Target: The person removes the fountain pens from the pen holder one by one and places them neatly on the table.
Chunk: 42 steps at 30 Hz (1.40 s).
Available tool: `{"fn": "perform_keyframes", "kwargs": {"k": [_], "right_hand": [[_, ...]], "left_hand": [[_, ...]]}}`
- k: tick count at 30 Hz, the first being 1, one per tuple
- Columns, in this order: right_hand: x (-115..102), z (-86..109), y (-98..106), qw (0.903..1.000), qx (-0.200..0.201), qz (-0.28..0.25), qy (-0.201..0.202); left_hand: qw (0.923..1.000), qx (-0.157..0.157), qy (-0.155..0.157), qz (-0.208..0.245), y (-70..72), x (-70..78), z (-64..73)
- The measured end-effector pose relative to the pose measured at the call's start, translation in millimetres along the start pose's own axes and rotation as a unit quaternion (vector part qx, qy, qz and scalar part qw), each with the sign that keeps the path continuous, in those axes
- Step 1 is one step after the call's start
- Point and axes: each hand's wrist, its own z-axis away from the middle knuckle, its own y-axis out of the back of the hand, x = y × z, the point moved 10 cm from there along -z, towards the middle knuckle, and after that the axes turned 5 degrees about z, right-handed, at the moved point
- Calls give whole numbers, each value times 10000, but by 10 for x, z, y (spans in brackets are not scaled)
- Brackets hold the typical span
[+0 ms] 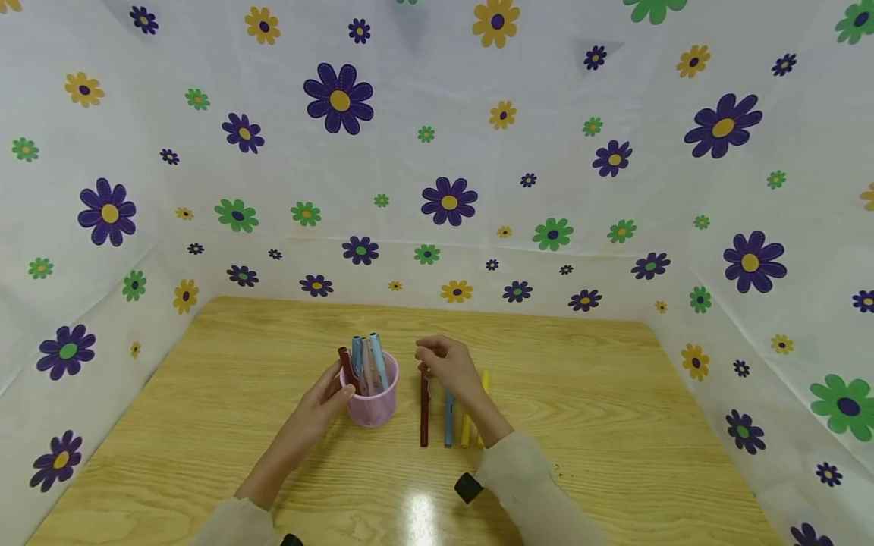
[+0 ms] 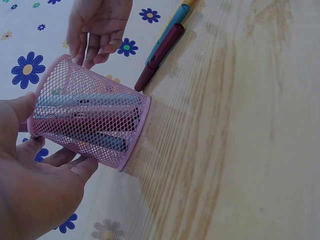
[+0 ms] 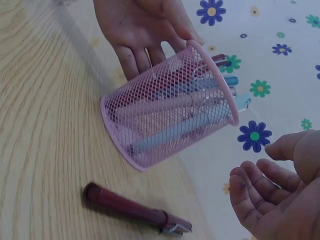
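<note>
A pink mesh pen cup point(image 1: 372, 410) stands on the table with several pens upright in it: a dark red one point(image 1: 348, 369), blue ones and a pale pinkish one. My left hand point(image 1: 318, 412) grips the cup from its left side, thumb at the rim and fingers around the mesh, as the left wrist view point(image 2: 40, 175) also shows. Just right of the cup, my right hand point(image 1: 451, 370) is over the top end of a dark red pen point(image 1: 424, 413) lying on the table. In the right wrist view its fingers point(image 3: 265, 190) are loosely bent and hold nothing.
Right of the dark red pen lie a blue pen point(image 1: 448, 425) and yellow pens point(image 1: 466, 431), side by side and partly under my right forearm. The wooden table point(image 1: 273, 334) meets a white flower-patterned cloth point(image 1: 389, 167) at the back and both sides.
</note>
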Motion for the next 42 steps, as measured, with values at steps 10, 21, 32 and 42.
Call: {"fn": "perform_keyframes", "kwargs": {"k": [10, 21, 32, 42], "right_hand": [[-154, -114, -304, 9989, -337, 219, 260], [-243, -175, -578, 9944, -671, 704, 420], [-238, -219, -644, 9964, -531, 524, 392], [-261, -248, -594, 9970, -63, 678, 357]], "left_hand": [[10000, -15, 52, -8, 27, -1, -17], [9999, -88, 69, 97, 34, 10, -34], [9998, -135, 39, 124, 49, 17, -69], [9998, -143, 75, 154, 77, 16, -99]]}}
